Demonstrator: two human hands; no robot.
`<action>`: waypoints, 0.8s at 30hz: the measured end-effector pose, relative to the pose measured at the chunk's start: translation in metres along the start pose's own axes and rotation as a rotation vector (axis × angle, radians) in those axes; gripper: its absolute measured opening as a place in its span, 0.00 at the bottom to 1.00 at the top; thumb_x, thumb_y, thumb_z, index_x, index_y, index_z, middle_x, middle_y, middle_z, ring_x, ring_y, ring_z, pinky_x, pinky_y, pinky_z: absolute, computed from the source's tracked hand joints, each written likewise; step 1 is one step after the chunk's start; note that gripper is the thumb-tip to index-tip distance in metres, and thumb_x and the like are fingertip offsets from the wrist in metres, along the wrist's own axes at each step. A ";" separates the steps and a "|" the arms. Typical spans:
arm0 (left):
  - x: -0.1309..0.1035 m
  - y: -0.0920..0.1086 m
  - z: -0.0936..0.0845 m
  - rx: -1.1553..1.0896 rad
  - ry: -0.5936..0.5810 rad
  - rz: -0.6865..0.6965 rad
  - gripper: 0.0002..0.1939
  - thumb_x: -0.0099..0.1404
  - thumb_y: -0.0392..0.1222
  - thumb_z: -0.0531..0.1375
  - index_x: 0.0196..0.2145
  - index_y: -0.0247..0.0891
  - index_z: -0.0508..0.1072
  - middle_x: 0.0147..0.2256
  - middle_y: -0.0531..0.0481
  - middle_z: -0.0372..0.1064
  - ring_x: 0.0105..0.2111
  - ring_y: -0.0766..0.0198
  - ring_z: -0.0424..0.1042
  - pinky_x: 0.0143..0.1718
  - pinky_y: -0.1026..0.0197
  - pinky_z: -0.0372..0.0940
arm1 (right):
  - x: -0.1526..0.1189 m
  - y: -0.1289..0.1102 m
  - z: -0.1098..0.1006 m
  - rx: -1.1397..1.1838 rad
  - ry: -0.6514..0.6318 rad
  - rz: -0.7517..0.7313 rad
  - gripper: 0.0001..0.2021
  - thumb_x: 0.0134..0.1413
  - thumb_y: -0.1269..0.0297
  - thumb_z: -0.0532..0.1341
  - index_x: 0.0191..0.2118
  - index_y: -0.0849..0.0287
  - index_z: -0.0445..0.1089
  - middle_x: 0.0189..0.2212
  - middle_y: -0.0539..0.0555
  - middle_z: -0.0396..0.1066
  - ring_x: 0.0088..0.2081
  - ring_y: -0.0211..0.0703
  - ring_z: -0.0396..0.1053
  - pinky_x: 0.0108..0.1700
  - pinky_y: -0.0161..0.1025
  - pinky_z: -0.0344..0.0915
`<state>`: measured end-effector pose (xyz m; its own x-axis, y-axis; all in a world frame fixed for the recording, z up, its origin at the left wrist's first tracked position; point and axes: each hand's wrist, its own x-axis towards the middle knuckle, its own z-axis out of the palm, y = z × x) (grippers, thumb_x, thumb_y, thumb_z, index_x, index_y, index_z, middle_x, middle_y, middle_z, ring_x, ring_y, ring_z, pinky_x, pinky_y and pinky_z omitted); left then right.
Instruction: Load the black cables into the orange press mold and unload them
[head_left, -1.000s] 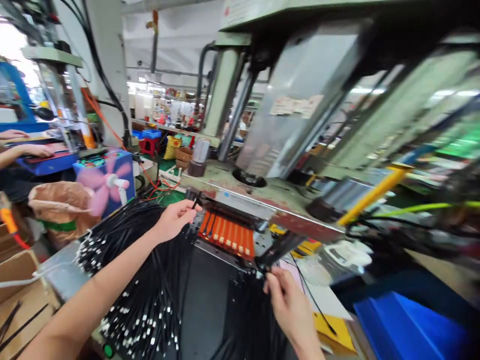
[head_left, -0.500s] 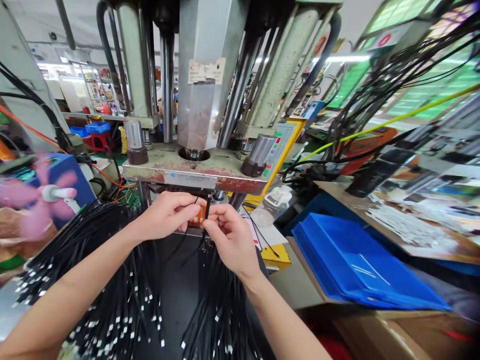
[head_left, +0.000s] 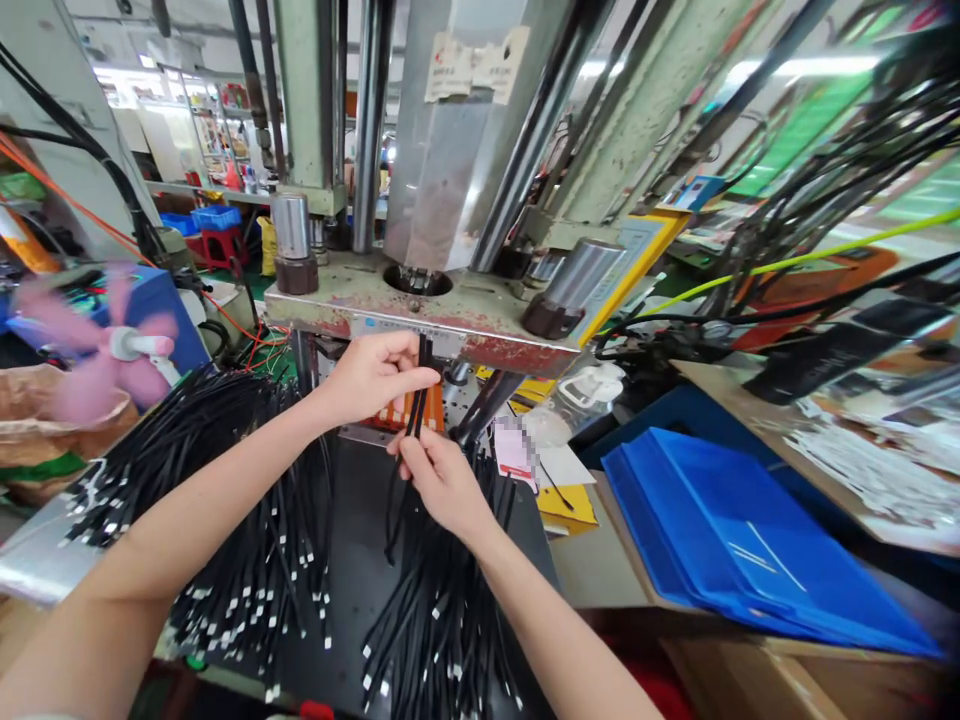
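Note:
Black cables run upright between my two hands in front of the press. My left hand pinches their upper part between thumb and fingers. Lower down, my right hand is closed around the same cables, and a loop hangs below it. Just behind the hands is an orange block with pale slots, partly covered by them. A bundle of black cables with white-tipped ends lies below my right hand. Another such bundle spreads out under my left forearm.
The press plate stands right above my hands, with steel posts beneath it. A pink fan is at the left. Blue plastic sheets lie on the right, near a clear jug. The black work surface shows between the bundles.
My left hand has risen and now grips the cables' upper part. My right hand has moved lower along them. The camera view has shifted, so the press sits further right.

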<state>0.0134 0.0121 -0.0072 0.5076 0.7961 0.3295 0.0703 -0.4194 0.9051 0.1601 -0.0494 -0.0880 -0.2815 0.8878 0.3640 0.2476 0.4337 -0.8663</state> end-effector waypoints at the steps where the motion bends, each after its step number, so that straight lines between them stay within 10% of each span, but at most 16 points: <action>1: 0.001 -0.002 -0.001 0.045 0.011 0.029 0.15 0.58 0.47 0.63 0.27 0.36 0.62 0.19 0.58 0.63 0.15 0.73 0.65 0.16 0.72 0.57 | -0.003 0.005 0.003 -0.038 -0.015 0.002 0.16 0.66 0.55 0.49 0.35 0.59 0.69 0.20 0.47 0.65 0.23 0.36 0.64 0.28 0.33 0.60; 11: 0.006 -0.008 -0.011 0.587 0.230 0.664 0.09 0.67 0.44 0.57 0.31 0.36 0.69 0.28 0.53 0.67 0.28 0.69 0.67 0.33 0.66 0.62 | 0.057 0.061 0.015 -0.250 0.063 0.079 0.13 0.56 0.59 0.59 0.27 0.61 0.73 0.18 0.50 0.70 0.22 0.41 0.67 0.30 0.35 0.62; 16: -0.018 -0.060 -0.018 0.586 0.337 0.396 0.12 0.64 0.46 0.60 0.39 0.34 0.68 0.33 0.49 0.69 0.28 0.68 0.69 0.30 0.65 0.64 | 0.113 0.080 0.008 -0.428 0.164 0.152 0.15 0.58 0.59 0.57 0.30 0.64 0.74 0.27 0.55 0.75 0.31 0.45 0.71 0.34 0.34 0.62; 21: -0.041 -0.113 -0.032 0.962 -0.234 0.186 0.15 0.66 0.38 0.56 0.50 0.35 0.69 0.52 0.41 0.69 0.54 0.59 0.67 0.57 0.53 0.60 | 0.131 0.087 0.002 -0.482 0.067 0.280 0.16 0.60 0.59 0.57 0.28 0.63 0.75 0.24 0.56 0.75 0.30 0.43 0.73 0.35 0.33 0.62; 24: -0.046 -0.118 -0.031 1.146 -0.323 0.243 0.21 0.67 0.38 0.56 0.56 0.34 0.65 0.59 0.39 0.62 0.61 0.57 0.60 0.63 0.50 0.51 | 0.128 0.085 -0.001 -0.477 0.019 0.262 0.10 0.59 0.64 0.58 0.33 0.60 0.76 0.26 0.53 0.76 0.33 0.41 0.74 0.38 0.32 0.63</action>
<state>-0.0446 0.0379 -0.1207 0.7922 0.5665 0.2270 0.5791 -0.8152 0.0133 0.1460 0.1011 -0.1145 -0.1379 0.9763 0.1665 0.7020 0.2150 -0.6790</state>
